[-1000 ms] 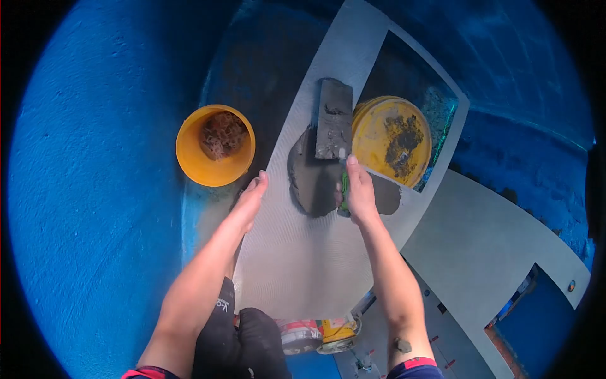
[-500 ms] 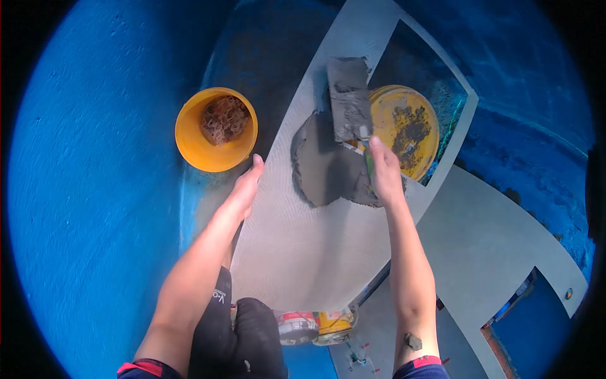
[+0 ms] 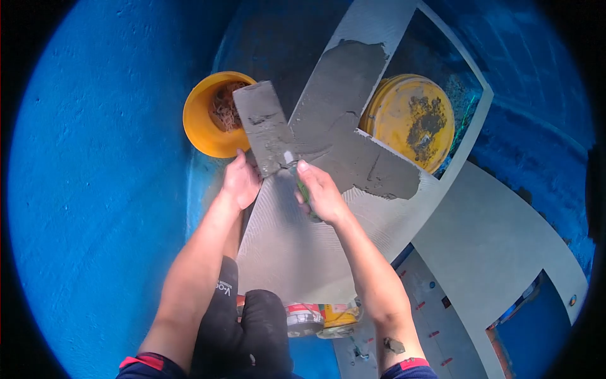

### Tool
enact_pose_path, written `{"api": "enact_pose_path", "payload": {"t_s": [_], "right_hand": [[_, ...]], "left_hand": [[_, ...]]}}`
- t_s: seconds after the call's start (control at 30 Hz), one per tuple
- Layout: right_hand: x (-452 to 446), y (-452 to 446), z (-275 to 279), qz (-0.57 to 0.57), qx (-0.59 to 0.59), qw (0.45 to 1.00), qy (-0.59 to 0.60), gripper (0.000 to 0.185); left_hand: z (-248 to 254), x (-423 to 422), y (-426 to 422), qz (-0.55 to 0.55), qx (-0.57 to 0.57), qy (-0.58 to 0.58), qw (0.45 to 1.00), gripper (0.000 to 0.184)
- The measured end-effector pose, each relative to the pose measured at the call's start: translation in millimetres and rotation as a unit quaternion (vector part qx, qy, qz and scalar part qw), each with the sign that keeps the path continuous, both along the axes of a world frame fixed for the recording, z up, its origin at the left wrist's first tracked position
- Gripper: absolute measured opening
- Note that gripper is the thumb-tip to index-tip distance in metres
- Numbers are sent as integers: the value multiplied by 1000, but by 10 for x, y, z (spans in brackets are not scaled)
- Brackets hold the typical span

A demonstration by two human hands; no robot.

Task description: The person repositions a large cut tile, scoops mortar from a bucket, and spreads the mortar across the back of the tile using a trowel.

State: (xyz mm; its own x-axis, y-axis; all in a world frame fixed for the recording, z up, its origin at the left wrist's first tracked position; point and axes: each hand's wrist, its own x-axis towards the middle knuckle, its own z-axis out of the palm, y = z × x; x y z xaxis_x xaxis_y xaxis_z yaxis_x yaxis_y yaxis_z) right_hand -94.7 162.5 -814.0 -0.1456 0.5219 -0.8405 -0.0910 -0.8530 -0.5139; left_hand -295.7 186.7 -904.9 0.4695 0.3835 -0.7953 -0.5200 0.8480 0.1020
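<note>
A large light-grey tile (image 3: 297,252), L-shaped around a cut-out, lies tilted in front of me. Wet grey mortar (image 3: 341,120) covers its upper arm and middle. My right hand (image 3: 322,192) is closed round the green handle of a plastering trowel (image 3: 265,126). The trowel's blade has mortar on it and reaches over the tile's left edge. Close to the blade's lower corner, my left hand (image 3: 241,183) grips that left edge, its thumb on top and the other fingers mostly hidden.
Left of the tile stands a yellow bucket (image 3: 214,136) with brownish shreds inside. Through the cut-out shows a yellow lid (image 3: 410,120) smeared with mortar. A blue wall (image 3: 95,189) rises at left. More grey panels (image 3: 492,221) are at right, and tubs (image 3: 322,319) lie below.
My right hand has swung the trowel left and down from the tile's upper arm to its left edge. Mortar now spreads further over the upper arm. My left hand has stayed at the edge.
</note>
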Motion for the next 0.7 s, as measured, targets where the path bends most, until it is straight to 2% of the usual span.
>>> {"api": "enact_pose_path", "payload": {"t_s": [0.03, 0.1, 0.2, 0.23, 0.3, 0.4, 0.53, 0.6, 0.7], "right_hand": [[-17, 41, -27, -19, 9, 998, 56, 49], [62, 129, 30, -16, 27, 999, 37, 50], [323, 425, 214, -53, 45, 996, -62, 48], [480, 538, 190, -56, 90, 987, -120, 48], [817, 830, 95, -57, 102, 976, -184, 50], [861, 1141, 68, -100, 55, 981, -155, 54], [532, 1075, -134, -20, 57, 997, -52, 55], [461, 1065, -30, 3, 41, 999, -23, 55], [691, 1104, 173, -50, 34, 996, -61, 57]], "left_hand": [[-22, 31, -12, 37, 11, 26, 999, 71], [-51, 55, 2, 73, 27, 47, 996, 70], [19, -4, 47, -46, -22, 19, 999, 76], [9, 1, 42, -60, -13, 30, 998, 80], [46, 48, 58, -75, -9, 53, 996, 82], [100, 94, 92, -99, -9, 90, 991, 84], [109, 101, 103, -114, -1, 112, 987, 83], [171, 93, 148, -143, 7, 120, 982, 83], [254, 188, 347, -213, 37, 137, 967, 81]]}}
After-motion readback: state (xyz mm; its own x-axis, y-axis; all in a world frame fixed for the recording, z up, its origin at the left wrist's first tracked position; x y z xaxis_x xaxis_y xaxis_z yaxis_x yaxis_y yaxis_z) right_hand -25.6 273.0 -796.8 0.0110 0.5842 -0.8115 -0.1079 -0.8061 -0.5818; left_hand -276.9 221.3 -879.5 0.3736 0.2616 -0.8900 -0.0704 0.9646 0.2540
